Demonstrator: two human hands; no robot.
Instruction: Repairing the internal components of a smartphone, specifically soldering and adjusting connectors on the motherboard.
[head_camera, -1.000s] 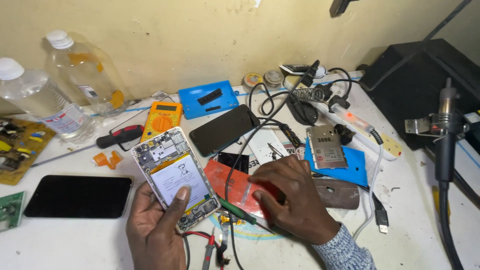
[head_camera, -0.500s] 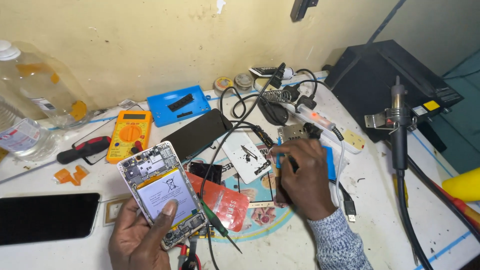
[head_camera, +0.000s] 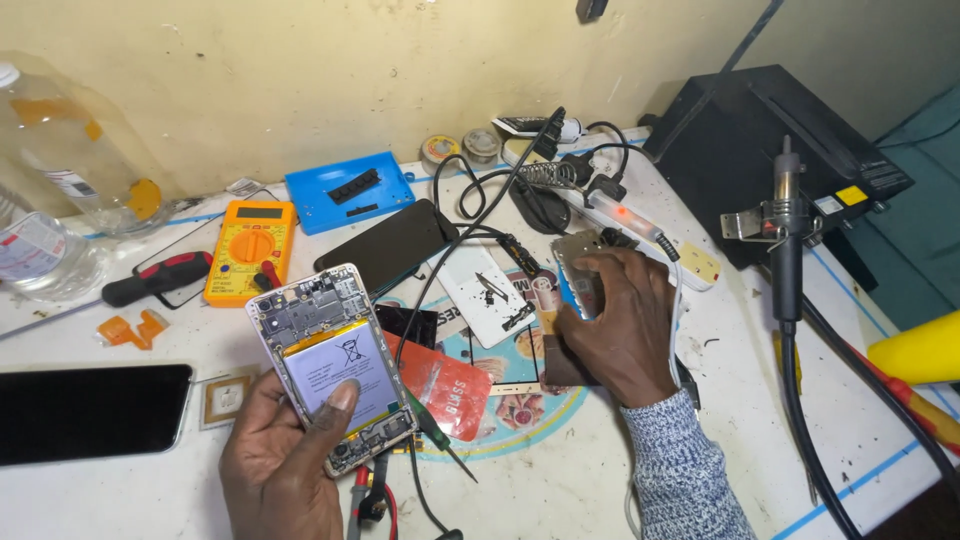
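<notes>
Cluttered white bench (head_camera: 620, 470), glossy opened phone (head_camera: 335, 365)

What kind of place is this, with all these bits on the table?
Most likely a phone repair bench. The left hand holds an opened phone with its battery showing, a yellow multimeter lies nearby, and a hot-air tool stands at the right.

White battery label (head_camera: 345, 372) under the left thumb, red rectangular packet (head_camera: 447, 386) just right of those fingers, dark phone screen (head_camera: 88, 412) left of them, grey multimeter display (head_camera: 259, 213) above.
</notes>
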